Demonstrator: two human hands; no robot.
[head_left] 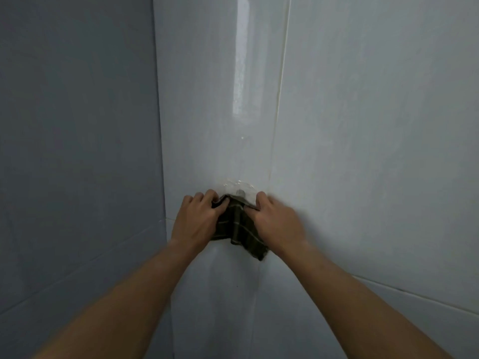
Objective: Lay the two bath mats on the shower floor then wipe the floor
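Because the dark checked cloth [239,233] looked soft, limp and light, it would probably bunch, and was best taken by its top edge. It hung against the tiled wall [363,125] between the hands, just below a clear hook [239,191]. The left hand [199,218] and right hand [274,218] each pinched an upper corner with curled fingers.

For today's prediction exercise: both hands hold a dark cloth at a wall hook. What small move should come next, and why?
Probably lift the checked cloth off the clear wall hook: left hand and right hand pinch its top edge at the peg, and floor wiping needs it free.
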